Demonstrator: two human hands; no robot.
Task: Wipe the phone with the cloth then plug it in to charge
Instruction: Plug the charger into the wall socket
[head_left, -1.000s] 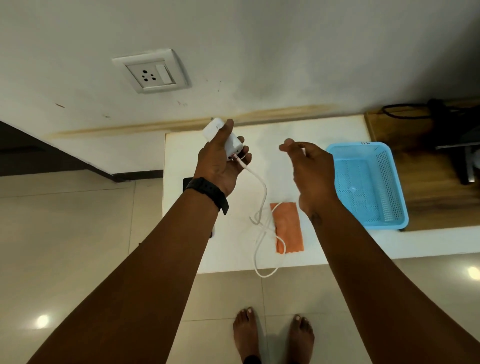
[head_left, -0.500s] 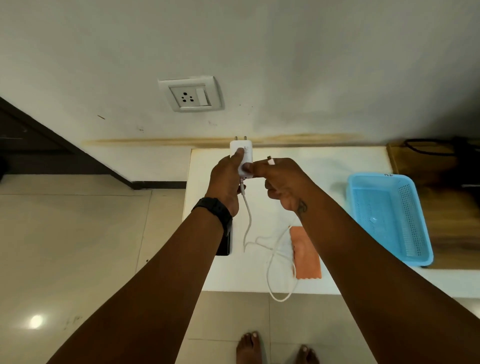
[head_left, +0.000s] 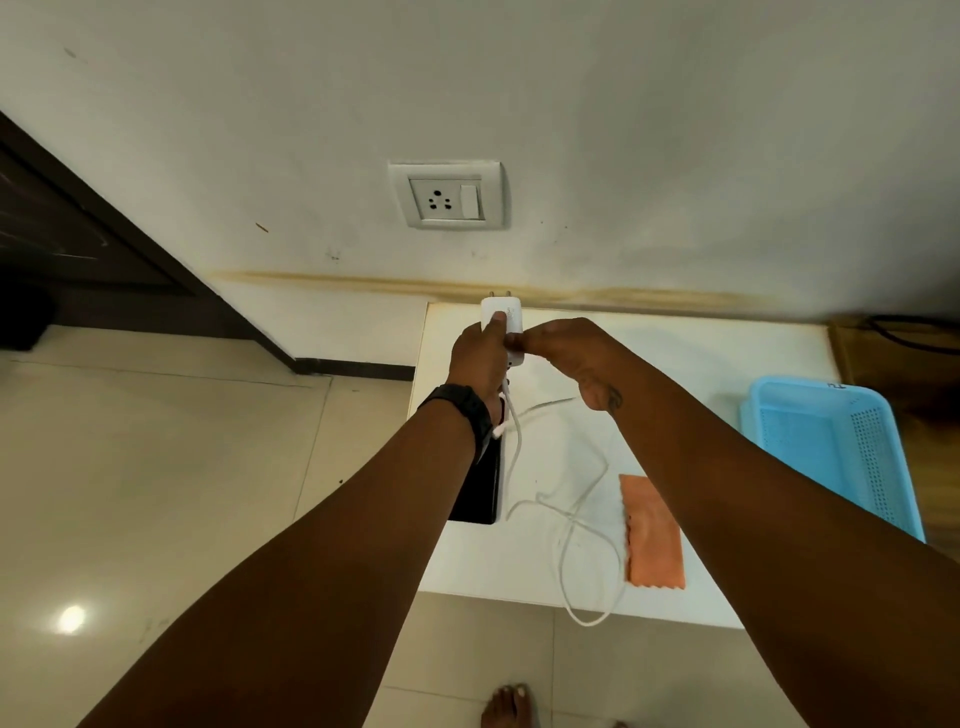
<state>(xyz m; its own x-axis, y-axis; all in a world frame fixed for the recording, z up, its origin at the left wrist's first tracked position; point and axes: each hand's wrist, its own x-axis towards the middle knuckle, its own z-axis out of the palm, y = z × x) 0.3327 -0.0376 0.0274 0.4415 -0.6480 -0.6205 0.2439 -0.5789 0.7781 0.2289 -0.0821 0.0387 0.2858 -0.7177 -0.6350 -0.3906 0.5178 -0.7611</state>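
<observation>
1. Head view: we are standing at a white table (head_left: 675, 374) set against a wall, holding a white charger (head_left: 503, 316) up over its back left corner, prongs pointing toward the wall.
2. Our left hand (head_left: 478, 356) is gripping the charger's body, with the thumb pressed flat on its face. Our right hand (head_left: 569, 358) is pinching its lower right side with curled fingertips.
3. The cable (head_left: 569, 519) is dropping from under the charger between our wrists, looping across the middle of the table and hanging over the front edge. We cannot tell whether its far end is seated in anything.
4. The phone (head_left: 480, 493) is lying flat and dark along the left edge, partly hidden under our left forearm and its black wristband (head_left: 462, 410).
5. The orange cloth (head_left: 653, 538) is lying near the front edge, just beside a loop of the cable and apart from the phone. A blue basket (head_left: 831, 441) is sitting at the right edge.
6. With the cloth lying loose and untouched, we are judging the wiping done and the charging step in hand: we are readying the charger.
7. The next move is calling for lifting the charger to the wall socket (head_left: 447, 196) above the back edge, lining the two prongs up with its holes and pressing straight in. The switch (head_left: 470, 200) and the phone end of the cable probably need attention afterwards.
</observation>
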